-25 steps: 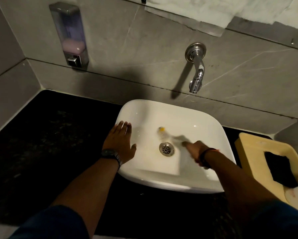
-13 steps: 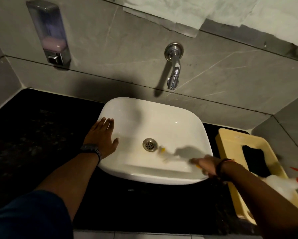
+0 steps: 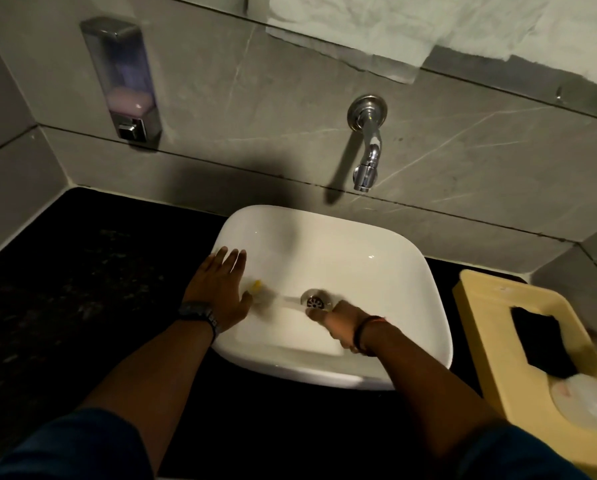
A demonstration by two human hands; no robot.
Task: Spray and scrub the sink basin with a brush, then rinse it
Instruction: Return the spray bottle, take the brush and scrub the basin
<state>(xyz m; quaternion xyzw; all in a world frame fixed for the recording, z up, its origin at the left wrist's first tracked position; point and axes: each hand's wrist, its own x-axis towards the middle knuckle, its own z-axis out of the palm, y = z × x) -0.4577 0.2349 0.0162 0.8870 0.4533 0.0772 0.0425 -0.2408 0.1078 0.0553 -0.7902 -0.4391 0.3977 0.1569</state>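
Observation:
A white square sink basin (image 3: 387, 244) sits on a black counter, with a metal drain (image 3: 315, 301) in its floor. My right hand (image 3: 338, 322) is inside the basin just right of the drain, shut on a brush (image 3: 273, 296) whose yellow-tipped head lies blurred at the basin's left side. My left hand (image 3: 219, 289) rests flat on the basin's left rim, fingers spread, its thumb next to the brush head. A chrome tap (image 3: 367, 157) hangs from the wall above the basin; no water is visible.
A yellow plastic caddy (image 3: 491, 341) stands on the counter to the right, holding a dark sponge (image 3: 539, 344) and a white bottle (image 3: 588, 396). A soap dispenser (image 3: 124, 81) is mounted on the grey tiled wall at upper left. Black counter (image 3: 99, 289) extends left.
My right hand has swept the brush from the basin's front right side across to its left side, past the drain. My left hand stays on the left rim.

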